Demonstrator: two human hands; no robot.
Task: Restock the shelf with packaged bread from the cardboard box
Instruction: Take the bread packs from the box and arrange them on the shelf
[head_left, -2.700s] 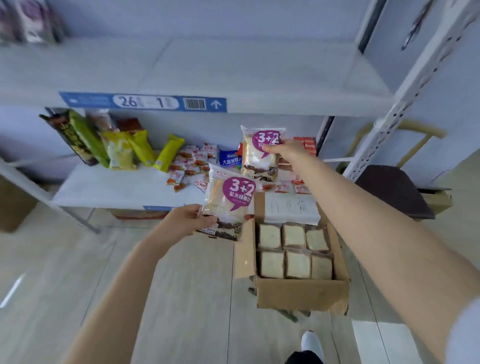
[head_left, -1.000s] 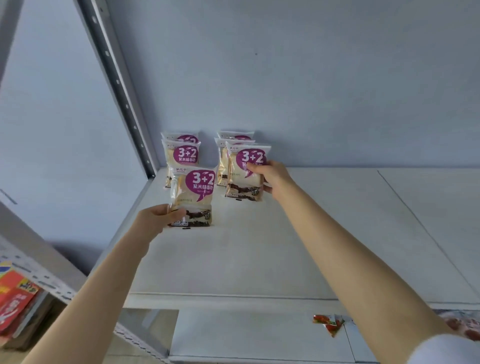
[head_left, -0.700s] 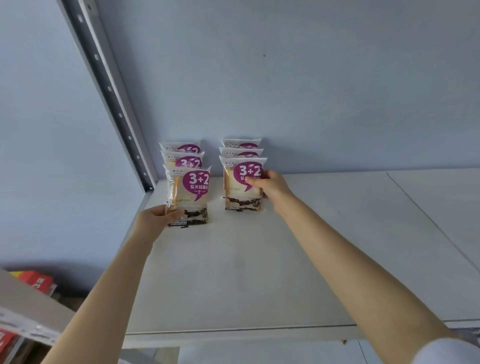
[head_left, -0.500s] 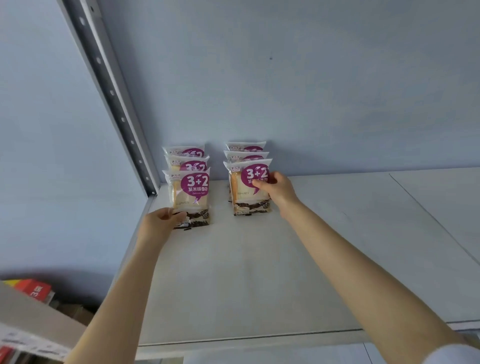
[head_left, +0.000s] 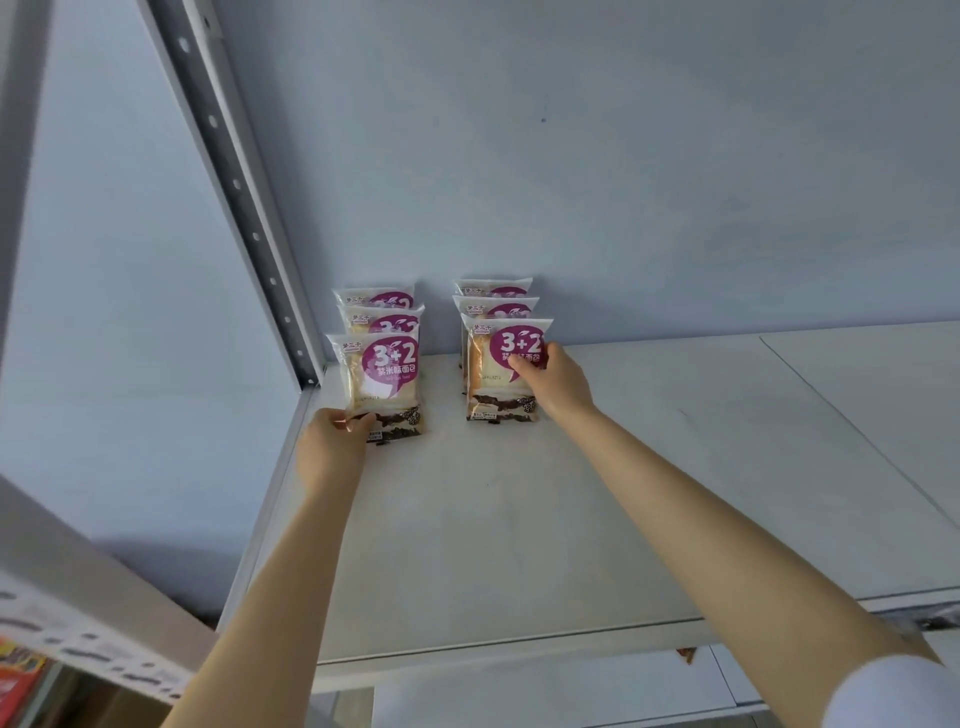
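Note:
Two rows of bread packs with purple "3+2" labels stand upright at the back left of the white shelf (head_left: 519, 519). My left hand (head_left: 332, 447) grips the lower left corner of the front pack of the left row (head_left: 384, 384). My right hand (head_left: 550, 384) holds the right side of the front pack of the right row (head_left: 493, 374), fingers over its label. Both front packs rest on the shelf board. Two more packs stand behind each. The cardboard box is out of view.
A grey perforated upright (head_left: 244, 208) runs along the shelf's left side, and the pale wall (head_left: 623, 182) closes the back. The shelf board extends bare to the right. At the lower left sits another shelf edge (head_left: 78, 613) with orange packaging below.
I carried both packs from near the box up to the top shelf. In the last second they were set down upright at the front of the two rows; my hands stay on them.

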